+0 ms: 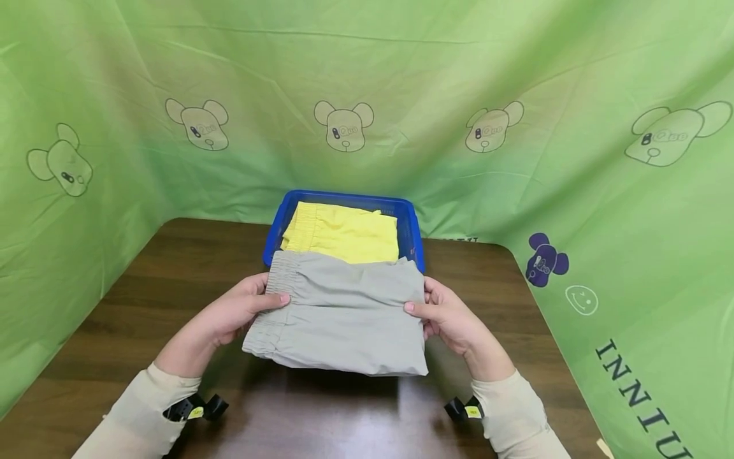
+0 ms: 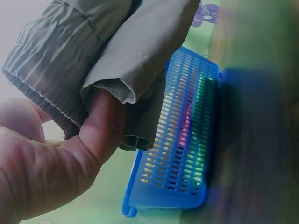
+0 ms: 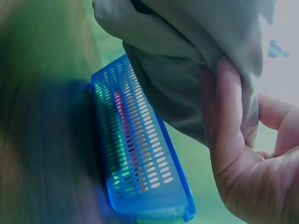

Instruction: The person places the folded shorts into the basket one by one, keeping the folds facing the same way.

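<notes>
Folded grey pants [image 1: 350, 319] with a gathered elastic waistband are held up in front of a blue basket [image 1: 417, 245]. My left hand [image 1: 243, 305] grips the waistband side, thumb on top and fingers underneath. At the opposite edge my right hand [image 1: 450, 315] pinches the cloth the same way. Both wrist views show fingers tucked under the fabric's layers. Inside the basket lies a folded yellow garment [image 1: 350, 231], also with an elastic band; the grey pants overlap its near edge in the head view. Slotted basket walls [image 2: 182, 135] show in the wrist views, with green and red colours behind them.
The basket stands near the back of a brown wooden table [image 1: 172, 274]. A green curtain [image 1: 401, 70] printed with bear heads surrounds the table on the back and sides. Small black wrist devices [image 1: 197, 407] are strapped over both sleeves.
</notes>
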The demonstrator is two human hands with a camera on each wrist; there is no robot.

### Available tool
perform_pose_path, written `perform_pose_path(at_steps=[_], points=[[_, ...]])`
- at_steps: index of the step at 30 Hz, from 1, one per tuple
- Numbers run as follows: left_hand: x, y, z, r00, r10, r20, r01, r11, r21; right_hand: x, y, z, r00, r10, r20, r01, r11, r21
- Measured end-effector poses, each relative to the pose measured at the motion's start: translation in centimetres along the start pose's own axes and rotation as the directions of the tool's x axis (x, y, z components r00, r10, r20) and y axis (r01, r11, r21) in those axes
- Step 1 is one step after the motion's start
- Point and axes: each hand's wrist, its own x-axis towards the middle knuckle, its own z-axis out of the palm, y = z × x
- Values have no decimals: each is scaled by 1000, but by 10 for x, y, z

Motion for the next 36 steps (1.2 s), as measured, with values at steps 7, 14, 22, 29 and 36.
perform_pose_path(at_steps=[7,14,22,29,36], points=[[-2,12,-2,999,-2,-37,3,1000,26,7,-4,0,999,-36,-1,36,999,3],[2,22,-7,997,-7,-83,10,999,31,14,-14,2,998,-58,-15,58,998,4],[7,34,-10,994,6,-107,-1,999,44,20,-25,1,997,-57,-48,56,998,-20],[10,47,-13,992,24,-124,-11,995,102,25,-36,1,996,-49,-76,47,999,-28],[16,56,-17,991,19,-133,-3,993,118,32,-43,-2,995,-60,-78,57,997,-43]])
